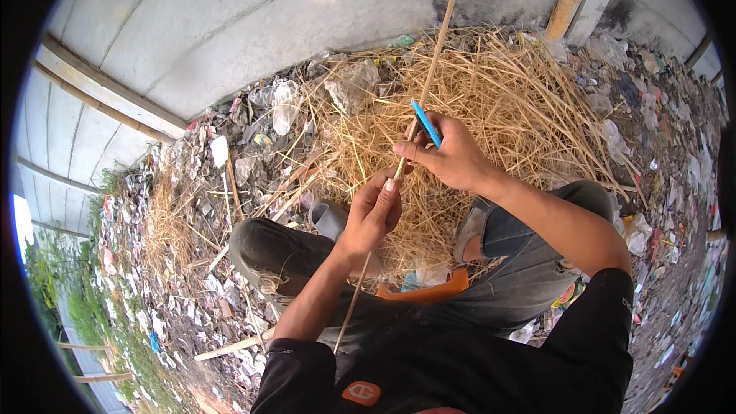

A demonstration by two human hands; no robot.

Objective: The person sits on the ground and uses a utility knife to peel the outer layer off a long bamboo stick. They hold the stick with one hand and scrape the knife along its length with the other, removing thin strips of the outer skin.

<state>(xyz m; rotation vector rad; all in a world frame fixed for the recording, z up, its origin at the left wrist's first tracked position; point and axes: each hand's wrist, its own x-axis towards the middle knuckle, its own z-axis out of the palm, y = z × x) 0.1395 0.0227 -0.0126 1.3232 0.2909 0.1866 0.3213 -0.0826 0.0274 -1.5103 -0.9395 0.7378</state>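
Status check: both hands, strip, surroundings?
Left hand gripping thin strip. Right hand holding blue tool at strip. Strip slanting upright-right. Straw-coloured strands heaped below.

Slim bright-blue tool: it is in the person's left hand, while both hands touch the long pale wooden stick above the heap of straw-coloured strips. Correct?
Wrong hand: the head view shows the slim bright-blue tool in the right hand, not the left hand. Both hands do touch the long pale wooden stick above the heap of straw-coloured strips.
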